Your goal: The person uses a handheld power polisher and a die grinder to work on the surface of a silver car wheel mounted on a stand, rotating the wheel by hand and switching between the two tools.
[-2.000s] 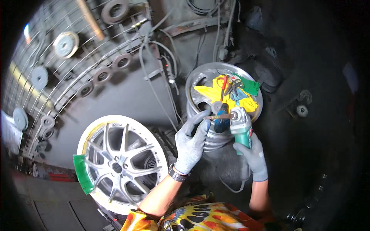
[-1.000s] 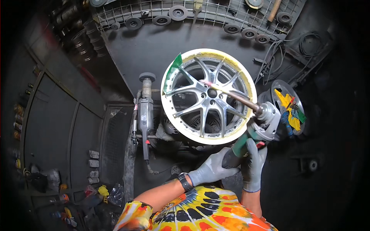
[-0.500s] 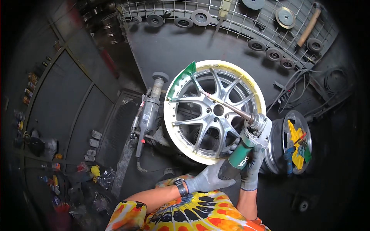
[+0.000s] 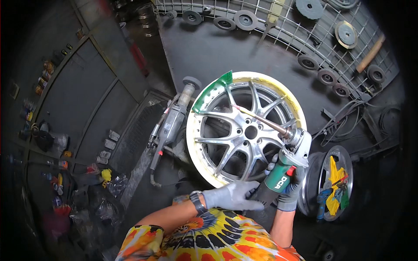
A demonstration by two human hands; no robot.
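Note:
My right hand (image 4: 289, 195) is closed around a green and black angle grinder (image 4: 278, 174). A long metal shaft (image 4: 265, 122) with a pale tip extends from its silver head over the spokes of a silver alloy wheel (image 4: 235, 158). The wheel's white rim carries yellowish masking and a green strip (image 4: 210, 93) at its upper left. My gloved left hand (image 4: 233, 195) is beside the grinder's rear body, its blurred fingers apart; whether they touch it I cannot tell.
A larger power tool (image 4: 172, 122) lies left of the wheel. Abrasive discs hang on a wire rack (image 4: 278, 41) above. At right stands another wheel (image 4: 313, 182) with yellow cloth (image 4: 336, 174) and tools. Cluttered supplies (image 4: 87, 200) fill the lower left.
The view has swung and shifted. The grinder came from above the cloth-covered wheel onto the masked wheel. My left hand left the shaft for the grinder's rear, and its fingers are now loosened.

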